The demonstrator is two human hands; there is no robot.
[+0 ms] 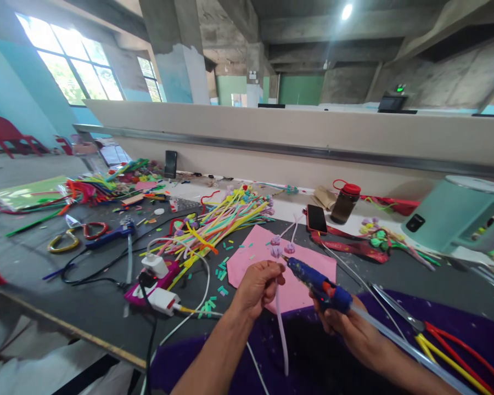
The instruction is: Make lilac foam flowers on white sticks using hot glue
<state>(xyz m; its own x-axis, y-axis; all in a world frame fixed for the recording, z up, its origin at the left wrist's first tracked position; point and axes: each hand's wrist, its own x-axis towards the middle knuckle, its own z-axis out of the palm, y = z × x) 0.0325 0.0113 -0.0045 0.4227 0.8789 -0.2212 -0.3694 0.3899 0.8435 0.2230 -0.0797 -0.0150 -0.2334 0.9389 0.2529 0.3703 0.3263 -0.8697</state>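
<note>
My left hand (260, 286) pinches a lilac pipe cleaner (281, 334) just below its curled flower-like head (276, 252); the stem hangs down past my fingers. A blue hot glue gun (319, 283) is gripped in my right hand (346, 323), its nozzle pointing left at the lilac head. A long clear glue stick (399, 345) runs out of the gun's back end. Two similar lilac heads, one of them a curled piece (289, 248), lie close behind on a pink sheet (247, 262). Whether the nozzle touches the head I cannot tell.
Left of the sheet lie a pipe cleaner bundle (214, 219), a power strip (152, 291) with cables, scissors (78, 233) and a second glue gun (111, 233). Behind stand a phone (316, 219), a bottle (346, 203) and a green kettle (448, 214). Large scissors (420, 323) lie right.
</note>
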